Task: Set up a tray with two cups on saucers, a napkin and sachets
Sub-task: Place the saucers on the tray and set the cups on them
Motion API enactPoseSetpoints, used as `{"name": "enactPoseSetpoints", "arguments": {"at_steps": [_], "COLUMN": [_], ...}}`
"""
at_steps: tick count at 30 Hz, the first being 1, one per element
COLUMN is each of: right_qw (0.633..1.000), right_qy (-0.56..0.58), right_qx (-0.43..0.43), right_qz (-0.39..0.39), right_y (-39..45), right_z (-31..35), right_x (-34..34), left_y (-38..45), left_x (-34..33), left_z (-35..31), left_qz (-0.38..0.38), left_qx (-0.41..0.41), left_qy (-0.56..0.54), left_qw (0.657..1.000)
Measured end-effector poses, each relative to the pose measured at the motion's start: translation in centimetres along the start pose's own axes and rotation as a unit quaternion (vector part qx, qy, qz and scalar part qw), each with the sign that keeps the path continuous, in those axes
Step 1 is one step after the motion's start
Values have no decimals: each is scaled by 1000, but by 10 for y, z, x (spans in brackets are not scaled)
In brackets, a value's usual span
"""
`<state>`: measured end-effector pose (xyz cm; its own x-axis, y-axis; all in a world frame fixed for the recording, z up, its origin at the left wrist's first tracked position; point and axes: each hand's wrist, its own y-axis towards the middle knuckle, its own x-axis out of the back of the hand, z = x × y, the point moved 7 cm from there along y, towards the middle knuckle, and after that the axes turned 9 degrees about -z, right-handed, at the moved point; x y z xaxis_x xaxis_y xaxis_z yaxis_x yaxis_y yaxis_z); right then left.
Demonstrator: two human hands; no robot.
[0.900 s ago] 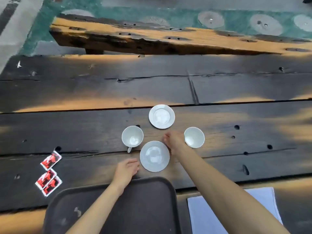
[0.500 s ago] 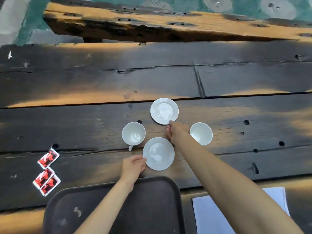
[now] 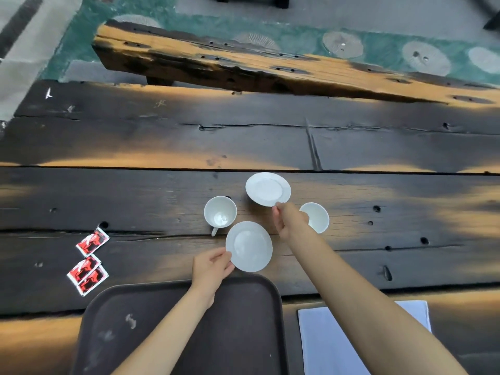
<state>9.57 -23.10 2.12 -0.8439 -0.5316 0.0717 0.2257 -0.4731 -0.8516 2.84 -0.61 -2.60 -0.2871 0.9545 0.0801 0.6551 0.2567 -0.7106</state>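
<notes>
Two white saucers and two white cups sit clustered on the dark wooden table. My right hand [image 3: 289, 220] pinches the near edge of the far saucer [image 3: 267, 188], which tilts up off the wood. My left hand [image 3: 212, 267] grips the left rim of the near saucer [image 3: 249, 246]. The left cup [image 3: 220, 214] stands upright with its handle toward me. My right hand partly hides the right cup [image 3: 317, 217]. A dark tray [image 3: 243, 320] lies at the table's near edge under my left forearm. The white napkin [image 3: 332, 345] lies right of the tray. Three red sachets [image 3: 88, 261] lie to the left.
A wooden bench [image 3: 243, 66] runs beyond the table's far edge, over a green patterned floor [image 3: 378, 44]. The table planks have cracks and several small holes [image 3: 376, 208].
My right hand reached from beside the right cup to the far saucer and lifted its near edge. My left hand closed on the near saucer's rim.
</notes>
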Motion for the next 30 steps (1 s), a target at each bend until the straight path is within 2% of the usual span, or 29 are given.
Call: {"name": "enactPoseSetpoints", "arguments": {"at_steps": [5,9,18,23,30], "right_qw": [998,995,980,969,958], "right_qy": [-10,-45,-181,-232,-283], "right_qx": [14,16,-2,-6,9], "right_qz": [66,90,80,80,44], "right_y": [-46,-70,-92,-98,-89], "right_z": [-7,-39,-163,-215,-250], "right_x": [47,90,136,131,125], "left_y": [-38,-63,-77,-70,-61], "left_x": [45,105,250,280,281], "left_z": [3,14,66,88,105], "left_qz": [12,2,-166,-192,-192], "left_qx": [-2,-8,16,43,65], "left_qy": [-39,-73,-129,-159,-170], "left_qw": [999,997,978,967,964]}}
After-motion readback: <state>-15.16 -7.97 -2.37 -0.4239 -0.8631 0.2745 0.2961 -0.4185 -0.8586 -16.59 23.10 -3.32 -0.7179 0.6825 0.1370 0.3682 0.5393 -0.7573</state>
